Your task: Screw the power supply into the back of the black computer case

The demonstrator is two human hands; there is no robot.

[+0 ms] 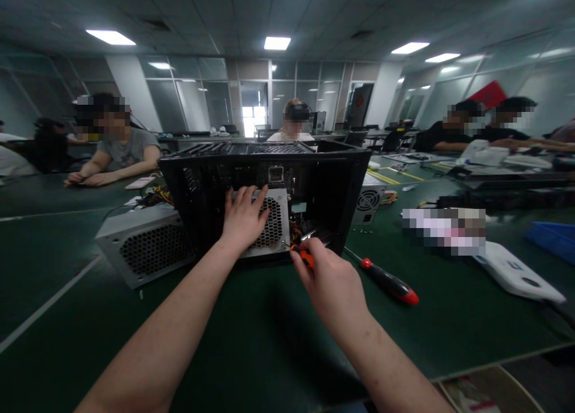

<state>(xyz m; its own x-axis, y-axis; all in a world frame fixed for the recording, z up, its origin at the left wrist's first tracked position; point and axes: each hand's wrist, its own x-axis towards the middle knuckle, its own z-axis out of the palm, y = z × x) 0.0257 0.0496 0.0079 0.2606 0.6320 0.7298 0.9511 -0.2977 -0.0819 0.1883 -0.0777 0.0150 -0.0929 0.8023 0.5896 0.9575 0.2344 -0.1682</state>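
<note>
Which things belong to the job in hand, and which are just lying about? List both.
Seemingly in the job: computer case; metal panel under the left hand; orange-handled tool in the right hand.

Seemingly lying about: red-and-black screwdriver (perhaps also for the job); grey box left of the computer case; white device; blue tray.

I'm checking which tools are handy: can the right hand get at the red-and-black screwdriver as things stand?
Probably yes: the screwdriver lies on the table close to the right hand, with nothing covering its handle. That hand grips an orange-handled tool, though, and would likely have to release it first.
</note>
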